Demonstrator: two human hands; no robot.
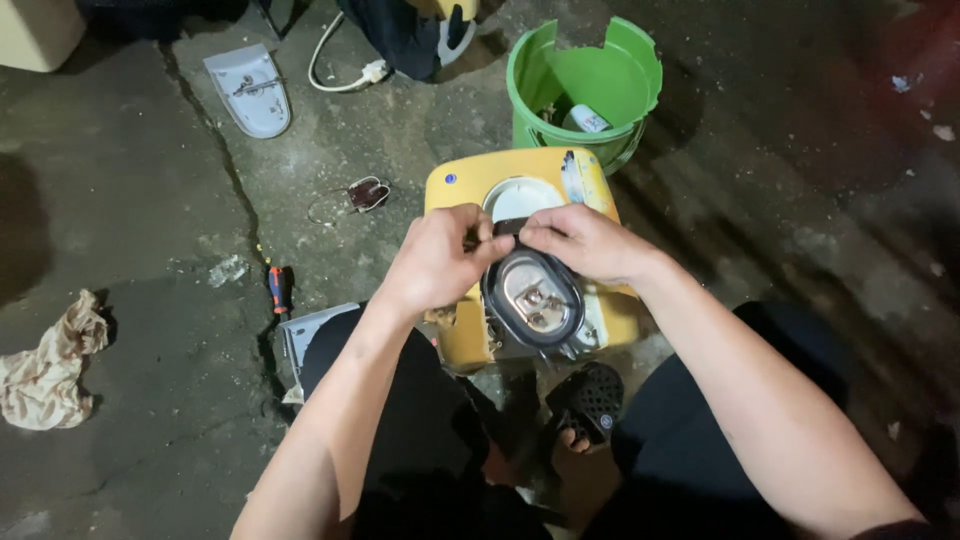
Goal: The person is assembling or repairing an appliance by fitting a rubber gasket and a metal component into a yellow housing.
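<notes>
A yellow appliance casing (pixel 470 185) lies on the concrete floor between my knees, with a round white opening in it. On top of it sits an oval metal plate with a black rubber ring (pixel 533 297) around its edge. My left hand (pixel 436 262) and my right hand (pixel 583 241) both pinch the far end of that black ring, fingertips meeting at its top. Two terminals show on the plate's middle.
A broken green plastic bucket (pixel 590 80) stands just beyond the casing. A small screwdriver (pixel 277 288) lies left of my knee, a white cover (pixel 250 90) and a white cable (pixel 345 75) farther back, a crumpled rag (pixel 45 365) at the far left.
</notes>
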